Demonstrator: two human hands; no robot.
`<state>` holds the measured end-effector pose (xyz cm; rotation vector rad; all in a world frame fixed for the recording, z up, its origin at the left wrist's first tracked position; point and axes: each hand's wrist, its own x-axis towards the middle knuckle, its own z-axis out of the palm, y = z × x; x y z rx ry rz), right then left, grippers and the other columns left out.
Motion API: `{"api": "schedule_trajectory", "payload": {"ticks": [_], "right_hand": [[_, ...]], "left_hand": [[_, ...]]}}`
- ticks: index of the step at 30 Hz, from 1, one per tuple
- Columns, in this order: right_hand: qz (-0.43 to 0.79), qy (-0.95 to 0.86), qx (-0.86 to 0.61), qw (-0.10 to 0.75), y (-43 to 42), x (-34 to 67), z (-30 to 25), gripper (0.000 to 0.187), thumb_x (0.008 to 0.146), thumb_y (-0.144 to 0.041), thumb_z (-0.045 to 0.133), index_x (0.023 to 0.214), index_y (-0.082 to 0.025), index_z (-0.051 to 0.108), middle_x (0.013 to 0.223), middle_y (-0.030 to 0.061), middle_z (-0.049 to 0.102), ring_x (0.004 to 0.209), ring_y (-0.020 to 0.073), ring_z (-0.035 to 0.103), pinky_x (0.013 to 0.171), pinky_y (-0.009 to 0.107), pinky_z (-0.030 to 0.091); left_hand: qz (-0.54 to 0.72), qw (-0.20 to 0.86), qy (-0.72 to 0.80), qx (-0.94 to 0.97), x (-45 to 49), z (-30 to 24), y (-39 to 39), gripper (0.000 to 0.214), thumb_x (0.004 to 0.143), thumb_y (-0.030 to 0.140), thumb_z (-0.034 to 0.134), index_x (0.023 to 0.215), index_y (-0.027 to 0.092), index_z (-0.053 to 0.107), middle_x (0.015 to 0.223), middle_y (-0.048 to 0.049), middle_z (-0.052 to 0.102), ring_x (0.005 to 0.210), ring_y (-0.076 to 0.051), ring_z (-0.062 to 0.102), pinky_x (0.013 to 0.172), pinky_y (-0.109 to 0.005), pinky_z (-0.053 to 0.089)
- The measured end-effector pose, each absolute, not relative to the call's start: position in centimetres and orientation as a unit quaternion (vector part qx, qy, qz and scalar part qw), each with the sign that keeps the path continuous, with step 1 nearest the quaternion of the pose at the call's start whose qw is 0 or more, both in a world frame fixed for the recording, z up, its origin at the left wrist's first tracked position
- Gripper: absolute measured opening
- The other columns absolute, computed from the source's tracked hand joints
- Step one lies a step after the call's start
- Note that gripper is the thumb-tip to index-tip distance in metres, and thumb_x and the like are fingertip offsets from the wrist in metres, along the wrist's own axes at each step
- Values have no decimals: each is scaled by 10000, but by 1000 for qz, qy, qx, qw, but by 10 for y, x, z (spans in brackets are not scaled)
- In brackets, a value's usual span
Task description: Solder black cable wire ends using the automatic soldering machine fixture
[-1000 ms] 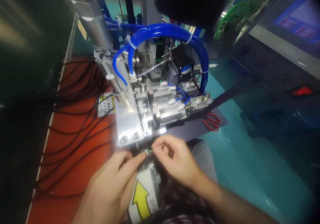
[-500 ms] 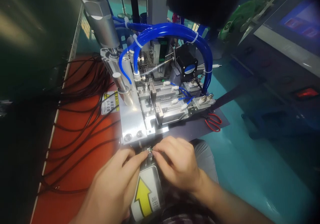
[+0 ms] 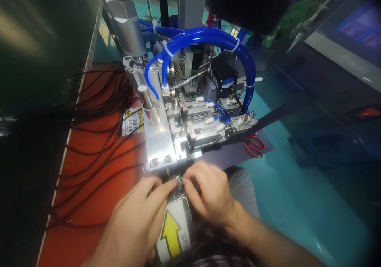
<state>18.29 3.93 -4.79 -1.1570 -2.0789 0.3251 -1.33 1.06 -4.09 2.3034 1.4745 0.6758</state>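
Observation:
My left hand comes in from the lower left, its thumb and a finger pressed on a small metal piece with thin strands. From the right, my right hand has thumb and fingertip closed in a pinch at the other side of that piece. What kind of piece it is and what the right fingertips hold are too small to tell. Both hands are just in front of the machine's bright metal plate. Below the fingertips lies a white label with a yellow arrow.
Behind the hands stands a machine with slide blocks and a thick bundle of blue air tubes. Red-handled snips lie right of it. Black cables cross the orange surface at left. A dark console stands at right.
The camera view has shifted slightly, so the machine sits a little further right. My fingertips stay at the small metal piece, and my right hand is bent slightly more inward.

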Motion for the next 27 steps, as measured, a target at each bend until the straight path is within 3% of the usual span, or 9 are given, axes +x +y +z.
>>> {"api": "schedule_trajectory", "payload": {"ticks": [15, 27], "right_hand": [[192, -798, -455, 345, 41, 184, -46, 155, 963, -148, 469, 844, -160, 569, 726, 21, 579, 600, 147, 536, 583, 280, 401], [260, -752, -511, 325, 38, 182, -42, 166, 952, -159, 477, 824, -159, 583, 729, 20, 590, 616, 148, 551, 589, 286, 405]], "left_hand": [[245, 158, 510, 809, -14, -41, 10, 286, 1013, 172, 408, 1196, 272, 603, 900, 38, 537, 695, -73, 639, 659, -182, 477], [243, 189, 518, 798, -14, -41, 9, 303, 1014, 183, 411, 1232, 305, 582, 944, 27, 524, 702, -65, 656, 570, -134, 474]]}}
